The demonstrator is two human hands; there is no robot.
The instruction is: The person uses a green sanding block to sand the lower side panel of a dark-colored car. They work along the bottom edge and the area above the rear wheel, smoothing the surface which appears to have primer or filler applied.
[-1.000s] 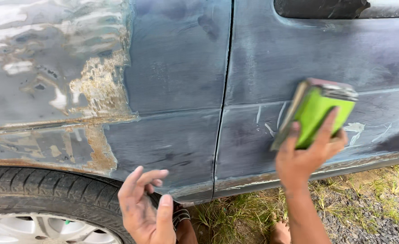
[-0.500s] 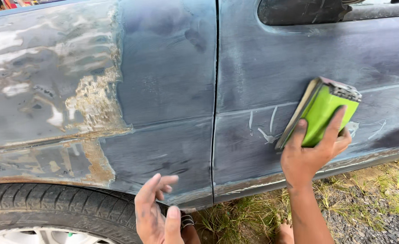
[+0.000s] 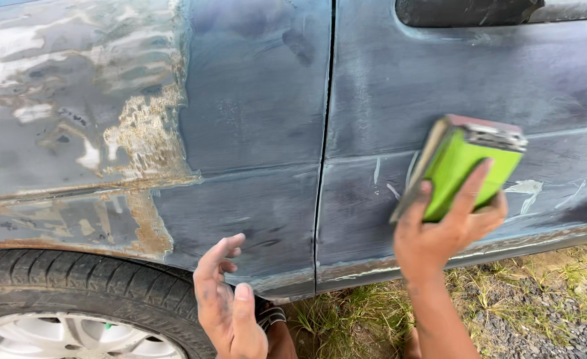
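My right hand (image 3: 440, 229) grips a bright green sanding block (image 3: 469, 166) and holds it flat against the lower part of a dull blue car door (image 3: 440, 86), where pale scratch marks show. My left hand (image 3: 227, 306) is open with fingers apart, low down near the bottom edge of the front fender panel (image 3: 240, 133), just right of the wheel arch. It holds nothing. The fender carries large sanded patches of bare grey and rust-coloured filler (image 3: 140, 139).
A black tyre with a silver rim (image 3: 74, 299) sits at the lower left. The vertical door gap (image 3: 323, 166) runs between the two panels. Grass and gravel (image 3: 539, 306) lie under the car at the lower right. A dark window (image 3: 466, 10) is at the top right.
My right hand has slid the sanding block slightly left and up along the door. My left hand has stayed low by the fender edge, fingers spread a little more.
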